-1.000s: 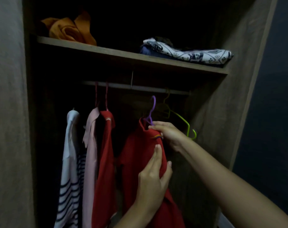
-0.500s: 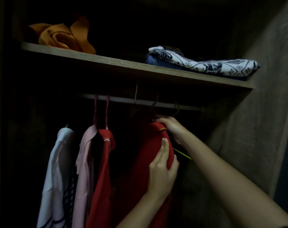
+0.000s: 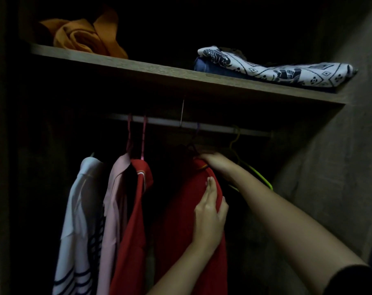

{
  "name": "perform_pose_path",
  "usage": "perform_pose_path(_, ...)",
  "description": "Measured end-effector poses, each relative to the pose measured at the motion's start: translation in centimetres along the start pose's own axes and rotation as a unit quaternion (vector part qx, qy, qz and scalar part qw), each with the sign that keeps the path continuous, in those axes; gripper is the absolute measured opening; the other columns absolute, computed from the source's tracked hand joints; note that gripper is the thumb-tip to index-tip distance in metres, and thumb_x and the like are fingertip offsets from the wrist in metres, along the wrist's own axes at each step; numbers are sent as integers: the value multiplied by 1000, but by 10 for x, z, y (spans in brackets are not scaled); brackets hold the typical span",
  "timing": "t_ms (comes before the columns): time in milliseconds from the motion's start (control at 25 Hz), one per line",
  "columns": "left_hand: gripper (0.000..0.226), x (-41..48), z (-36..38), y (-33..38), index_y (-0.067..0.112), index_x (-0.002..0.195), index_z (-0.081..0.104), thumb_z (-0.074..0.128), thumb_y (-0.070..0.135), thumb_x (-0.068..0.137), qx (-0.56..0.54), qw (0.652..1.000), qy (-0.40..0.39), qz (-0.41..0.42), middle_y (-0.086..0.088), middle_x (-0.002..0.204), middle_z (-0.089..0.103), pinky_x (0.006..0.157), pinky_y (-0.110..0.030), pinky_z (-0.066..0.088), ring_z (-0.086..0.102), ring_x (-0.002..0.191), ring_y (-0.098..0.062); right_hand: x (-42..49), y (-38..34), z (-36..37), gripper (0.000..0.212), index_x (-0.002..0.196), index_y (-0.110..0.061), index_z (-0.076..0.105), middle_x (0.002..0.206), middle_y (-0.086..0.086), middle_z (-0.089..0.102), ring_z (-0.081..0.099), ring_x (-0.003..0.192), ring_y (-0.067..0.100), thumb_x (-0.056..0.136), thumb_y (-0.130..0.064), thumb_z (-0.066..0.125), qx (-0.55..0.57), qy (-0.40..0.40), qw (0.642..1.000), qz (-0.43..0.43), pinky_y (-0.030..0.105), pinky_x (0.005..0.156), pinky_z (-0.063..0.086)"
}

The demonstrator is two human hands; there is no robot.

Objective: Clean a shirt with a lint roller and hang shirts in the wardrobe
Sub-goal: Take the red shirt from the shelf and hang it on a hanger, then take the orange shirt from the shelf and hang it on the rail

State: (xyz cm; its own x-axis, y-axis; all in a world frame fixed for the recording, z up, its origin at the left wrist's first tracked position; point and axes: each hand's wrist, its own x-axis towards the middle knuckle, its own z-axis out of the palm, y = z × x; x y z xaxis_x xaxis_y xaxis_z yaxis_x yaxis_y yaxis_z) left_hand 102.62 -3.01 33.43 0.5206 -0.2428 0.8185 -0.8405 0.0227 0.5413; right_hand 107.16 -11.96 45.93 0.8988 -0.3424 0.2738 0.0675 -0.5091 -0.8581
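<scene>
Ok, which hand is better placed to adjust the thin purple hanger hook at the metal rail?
Right, probably. The right hand grips the red shirt at its collar, just below the purple hanger hook; the left hand holds the fabric lower down.

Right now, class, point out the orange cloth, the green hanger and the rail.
orange cloth (image 3: pixel 83 37), head view, middle of the bundle
green hanger (image 3: pixel 259 175), head view, its sloping arm
rail (image 3: pixel 214 127), head view, bare stretch

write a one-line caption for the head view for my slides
Left hand and right hand hold a red shirt up at the rail, beside three hung shirts.
</scene>
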Motion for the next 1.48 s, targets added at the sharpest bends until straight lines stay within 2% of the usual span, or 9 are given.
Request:
perform_pose_path(200, 58, 8, -48, 13, -10, 133, 33, 38, 35, 97, 27, 983, 58, 171, -13, 139, 41, 111, -15, 27, 42, 131, -23, -28, -21, -10, 29, 106, -9, 67, 106, 12, 69, 63, 102, 28, 93, -25, 45, -329, 148, 876, -321, 34, 88, 48)
perform_pose_path(360, 41, 75, -136, 73, -13, 125, 39, 40, 15, 95, 124, 900, 168, 384, -19, 132, 42, 110, -21, 33, 47, 123, -25, -66, -78, -25, 24, 97, -5, 68, 94, 11, 68, 61, 85, 25, 88, -21, 51, -384, 272, 634, -613, 33, 81, 50)
perform_pose_path(560, 51, 186, -231, 146, -1, 139, 36, 43, 18, 92, 387, 836, 128, 367, -18, 144, 41, 109, -30, 34, 42, 132, -26, -54, -139, -51, 66, 135, -3, 44, 143, 17, 44, 39, 134, 29, 90, -50, 37, -540, 330, 571, -522, 38, 111, 24)
perform_pose_path(800, 77, 259, -282, 134, 28, 146, 19, 48, 63, 84, 514, 842, -74, -146, -13, 150, 30, 105, -51, 35, 37, 131, -35, -45, -143, -57, 85, 143, -6, 31, 150, 14, 32, 28, 140, 25, 84, -68, 30, -626, 297, 558, -457, 37, 113, 18)
perform_pose_path(1000, 39, 245, -292, 142, 14, 125, 53, 60, 26, 88, 496, 857, -142, 16, -8, 115, 58, 89, -34, 48, 56, 103, -21, -50, -148, -56, 87, 143, -5, 30, 150, 15, 32, 28, 140, 25, 84, -68, 26, -631, 281, 577, -436, 35, 113, 16)
perform_pose_path(1120, 45, 239, -297, 161, 28, 130, 47, 60, 28, 88, 467, 864, -169, 79, -1, 121, 52, 87, -31, 46, 53, 110, -18, -48, -148, -55, 87, 144, -6, 29, 150, 14, 31, 27, 140, 24, 84, -69, 23, -622, 278, 589, -434, 35, 114, 16)
perform_pose_path(1240, 77, 234, -307, 166, 55, 139, 12, 59, 60, 77, 613, 777, -100, 101, -7, 146, 23, 97, -55, 33, 29, 131, -32, -51, -149, -54, 90, 144, -6, 28, 151, 14, 31, 26, 140, 24, 83, -72, 19, -620, 254, 615, -416, 35, 114, 15)
perform_pose_path(1320, 91, 232, -317, 160, 58, 138, 1, 57, 70, 68, 548, 827, -122, -3, -8, 155, 7, 103, -60, 27, 17, 138, -40, -53, -150, -55, 92, 144, -7, 28, 151, 13, 30, 24, 141, 23, 82, -73, 17, -617, 228, 637, -402, 35, 114, 13)
perform_pose_path(1480, 62, 217, -317, 136, 46, 133, 33, 65, 43, 81, 328, 930, -165, -3, -4, 128, 47, 87, -36, 47, 51, 115, -27, -68, -156, -47, 90, 146, -18, 23, 156, 3, 21, 11, 143, 11, 78, -76, 26, -465, 191, 748, -434, 34, 118, 10)
